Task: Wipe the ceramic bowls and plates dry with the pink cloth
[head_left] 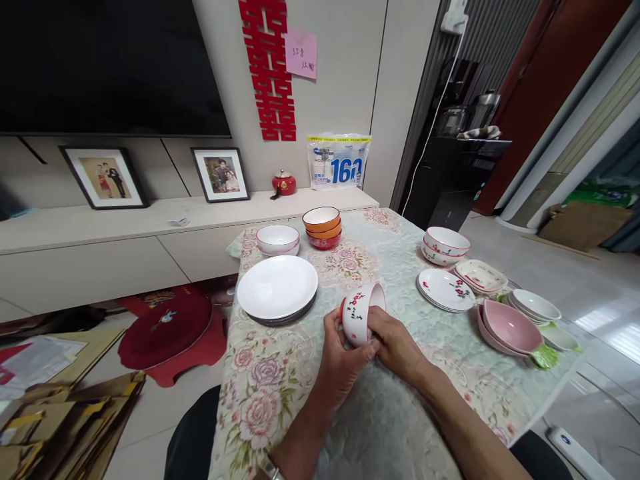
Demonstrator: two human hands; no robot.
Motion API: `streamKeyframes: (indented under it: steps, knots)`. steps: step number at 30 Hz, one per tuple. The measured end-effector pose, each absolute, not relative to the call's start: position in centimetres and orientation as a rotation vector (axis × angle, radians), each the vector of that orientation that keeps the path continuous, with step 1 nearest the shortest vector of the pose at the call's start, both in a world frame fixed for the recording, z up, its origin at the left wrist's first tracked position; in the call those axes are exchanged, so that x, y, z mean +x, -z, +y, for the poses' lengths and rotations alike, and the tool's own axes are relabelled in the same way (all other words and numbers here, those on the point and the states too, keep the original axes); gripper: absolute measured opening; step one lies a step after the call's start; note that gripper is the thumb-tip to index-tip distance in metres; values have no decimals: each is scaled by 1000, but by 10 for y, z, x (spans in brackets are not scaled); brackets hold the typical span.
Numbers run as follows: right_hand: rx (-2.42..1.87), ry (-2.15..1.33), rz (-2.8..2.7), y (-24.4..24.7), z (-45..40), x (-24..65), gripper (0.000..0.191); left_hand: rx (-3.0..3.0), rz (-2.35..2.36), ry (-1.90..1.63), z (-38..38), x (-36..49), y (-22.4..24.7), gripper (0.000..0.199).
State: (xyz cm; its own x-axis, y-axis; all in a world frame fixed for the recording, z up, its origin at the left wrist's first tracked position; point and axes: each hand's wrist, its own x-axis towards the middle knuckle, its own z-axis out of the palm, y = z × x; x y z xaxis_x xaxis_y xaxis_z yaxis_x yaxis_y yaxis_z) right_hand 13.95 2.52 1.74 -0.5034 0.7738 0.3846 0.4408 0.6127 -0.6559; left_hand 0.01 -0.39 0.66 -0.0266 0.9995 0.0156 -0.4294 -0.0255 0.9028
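Both hands hold a white bowl [357, 319] with red flowers, dark lettering and a red rim, tilted on its side above the table. My left hand [341, 353] is closed around its base and lower side. My right hand [395, 337] grips the rim, its fingers partly inside the bowl. To the left lies a stack of white plates [277, 288]. Behind it stand white bowls with red rims [278, 239] and a stack of orange and red bowls [323, 229].
On the table's right are flowered bowls [446, 245], flowered plates [446, 291], squarish dishes [481, 275], pink leaf-shaped bowls [514, 327] and small white bowls [536, 304]. A floral cloth [280, 387] covers the table. A cabinet [200, 227] borders its far side; a red stool [173, 327] stands left.
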Motion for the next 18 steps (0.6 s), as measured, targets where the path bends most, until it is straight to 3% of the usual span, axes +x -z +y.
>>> streamKeyframes:
  steps: [3,7,10,18]
  knots:
    - [-868,-908,-2066,-27,23,140,50,883,821,-1431,-3,-2,-4,75]
    - [-826,-1220,-1926,-39,20,147,74,867,774,-1411,-3,-5,1,73]
    - [-788,-1343,-2040,-44,18,152,80,804,771,-1422,-3,-5,3,70]
    - [-925,-720,-2460,-49,18,143,53,654,834,-1386,3,-10,-2,56]
